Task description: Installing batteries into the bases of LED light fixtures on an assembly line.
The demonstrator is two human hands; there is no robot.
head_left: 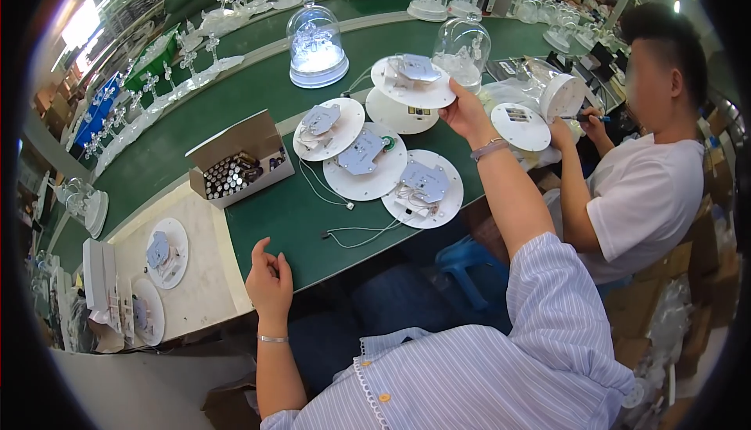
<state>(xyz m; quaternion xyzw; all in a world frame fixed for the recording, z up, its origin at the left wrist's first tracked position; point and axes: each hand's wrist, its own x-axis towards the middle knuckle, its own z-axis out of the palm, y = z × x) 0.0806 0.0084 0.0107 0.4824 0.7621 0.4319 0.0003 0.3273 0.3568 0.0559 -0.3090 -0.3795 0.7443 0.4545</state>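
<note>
Right grip (pixel 467 117) is closed on the edge of a white disc (pixel 413 86), which is held raised over other white discs (pixel 387 114) on the green worktop (pixel 274 231). Left grip (pixel 271 285) is held loosely half-curled near a cream sheet (pixel 211 262); small cylinders (pixel 227 178) are packed in an open box (pixel 268 183).

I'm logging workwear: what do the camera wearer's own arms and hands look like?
The left hand is gloveless, with a slim silver-coloured bangle at its wrist; the right hand, gloveless too, has a greyish bracelet. The right sleeve is light blue with white stripes, ending near the elbow.
</note>
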